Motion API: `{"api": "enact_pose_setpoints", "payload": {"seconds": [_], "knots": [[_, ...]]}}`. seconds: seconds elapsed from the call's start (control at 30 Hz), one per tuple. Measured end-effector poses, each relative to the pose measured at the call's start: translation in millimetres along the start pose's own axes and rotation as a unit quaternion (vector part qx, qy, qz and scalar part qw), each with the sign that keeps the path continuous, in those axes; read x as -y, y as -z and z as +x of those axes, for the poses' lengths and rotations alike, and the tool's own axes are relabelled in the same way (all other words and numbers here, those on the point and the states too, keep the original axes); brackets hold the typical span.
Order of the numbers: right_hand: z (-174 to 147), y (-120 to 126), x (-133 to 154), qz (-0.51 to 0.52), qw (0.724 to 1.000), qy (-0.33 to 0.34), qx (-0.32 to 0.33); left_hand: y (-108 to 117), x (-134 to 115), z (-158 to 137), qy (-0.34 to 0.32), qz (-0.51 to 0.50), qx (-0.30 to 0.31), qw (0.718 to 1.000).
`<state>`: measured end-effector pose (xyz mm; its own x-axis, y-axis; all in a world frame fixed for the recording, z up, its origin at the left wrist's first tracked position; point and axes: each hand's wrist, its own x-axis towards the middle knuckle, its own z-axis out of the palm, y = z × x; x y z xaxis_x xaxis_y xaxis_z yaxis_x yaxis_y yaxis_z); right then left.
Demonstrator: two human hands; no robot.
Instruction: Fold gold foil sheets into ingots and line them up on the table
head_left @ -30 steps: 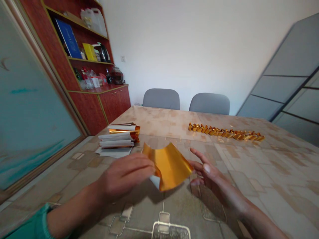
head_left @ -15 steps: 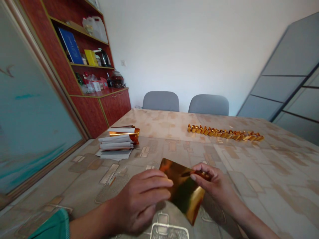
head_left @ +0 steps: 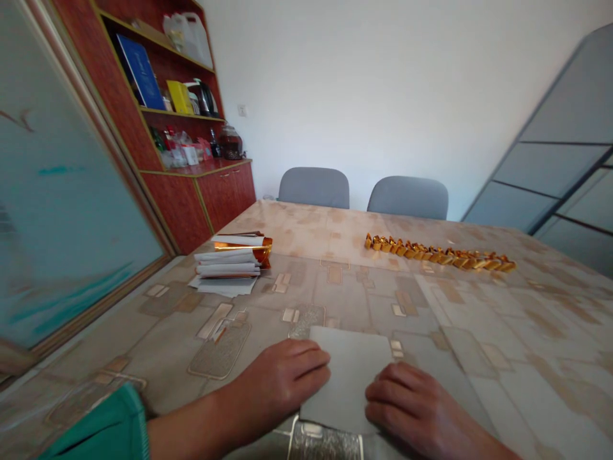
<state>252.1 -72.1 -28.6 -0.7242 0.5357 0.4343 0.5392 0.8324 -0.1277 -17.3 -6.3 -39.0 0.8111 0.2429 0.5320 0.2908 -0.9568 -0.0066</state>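
A square sheet of foil paper point(head_left: 352, 367) lies on the table before me, its plain pale-grey side facing up. At its left edge, my left hand point(head_left: 292, 374) has its fingers together, closed on the sheet. My right hand point(head_left: 412, 399) is curled at the lower right edge, fingers bent and touching the paper; its thumb is hidden. Farther off to the left, a stack of folded foil sheets point(head_left: 227, 271) shows white backs and some gold. Toward the back right runs a row of small folded gold foil pieces point(head_left: 435, 253).
The patterned tablecloth point(head_left: 335, 291) covers the table. Two grey chairs point(head_left: 313, 187) stand at its far side against a white wall. Back left is a red-brown shelf cabinet point(head_left: 227, 198) with bottles, a kettle and boxes. A sliding glass door point(head_left: 86, 211) is at the left.
The foil sheet was tilted with its gold face showing; now it lies with the pale side up. My right hand has come lower, nearer to me. The view has shifted slightly.
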Motion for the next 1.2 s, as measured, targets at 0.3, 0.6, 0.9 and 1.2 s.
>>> {"api": "enact_pose_setpoints", "payload": {"seconds": [0.3,0.6,0.9,1.2], "knots": [[-15.7,8.4,-7.4,0.163,0.973,-0.142,0.081,-6.2,-17.8,-12.3,0.077,-0.078,0.019,0.994],[-19.6,9.1,-2.7,0.181,0.967,-0.160,0.080,-4.3,-13.9,-15.8,0.057,-0.077,0.023,0.995],[-15.8,-11.8,-12.1,0.139,0.927,-0.350,0.006,-0.8,-11.2,-2.5,0.252,-0.135,0.094,0.954],[-18.5,-20.9,-14.8,0.021,0.926,-0.377,-0.004,-10.7,-10.7,1.9,0.276,-0.058,0.133,0.950]]}}
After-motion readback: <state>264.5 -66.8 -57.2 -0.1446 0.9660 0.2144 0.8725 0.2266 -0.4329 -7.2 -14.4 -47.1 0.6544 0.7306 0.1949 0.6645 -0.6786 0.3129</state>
